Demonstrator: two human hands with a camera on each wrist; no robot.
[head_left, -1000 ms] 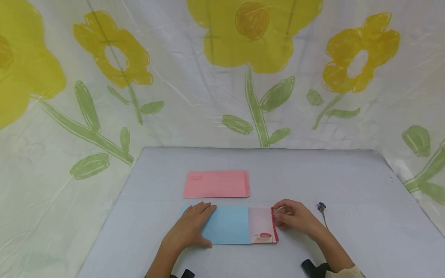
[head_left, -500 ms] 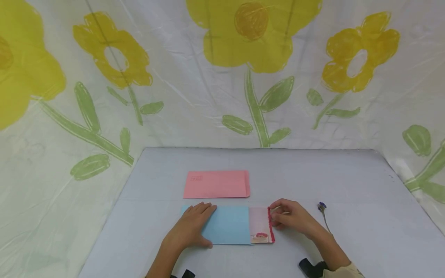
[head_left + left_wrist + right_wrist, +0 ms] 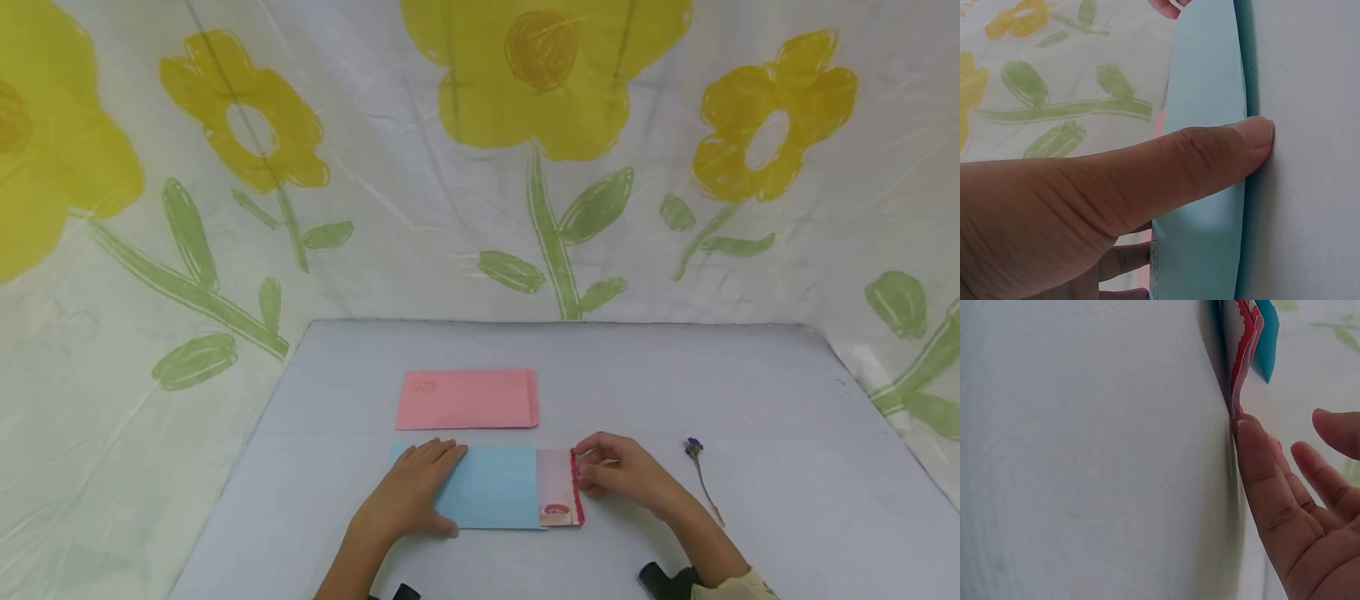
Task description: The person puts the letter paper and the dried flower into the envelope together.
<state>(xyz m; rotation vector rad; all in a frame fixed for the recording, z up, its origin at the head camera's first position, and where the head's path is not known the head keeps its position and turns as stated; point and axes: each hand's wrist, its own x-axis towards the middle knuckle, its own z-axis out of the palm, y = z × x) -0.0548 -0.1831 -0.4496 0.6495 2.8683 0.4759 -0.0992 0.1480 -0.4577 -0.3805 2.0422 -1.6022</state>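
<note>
A light-blue envelope (image 3: 495, 487) lies flat, and a pale pink folded card (image 3: 555, 483) with a red scalloped edge sticks out of its right end. My left hand (image 3: 416, 492) rests spread on the envelope's left part; in the left wrist view its thumb (image 3: 1210, 153) lies across the envelope, the tip over the near edge. At the card's red edge are the fingertips of my right hand (image 3: 626, 473), touching it from the right. In the right wrist view the card's layers (image 3: 1244, 356) gape a little inside the blue envelope, with one fingertip against their end.
Just behind the blue envelope lies a pink envelope (image 3: 467, 400) with small print at its upper left. A dried purple flower (image 3: 695, 450) on a thin stem lies right of my right hand. A flower-printed curtain (image 3: 420, 233) hangs behind the white table (image 3: 645, 367).
The card has slid left, further into the blue envelope, with my right hand moving left at its edge. My left hand and the pink envelope have stayed in place.
</note>
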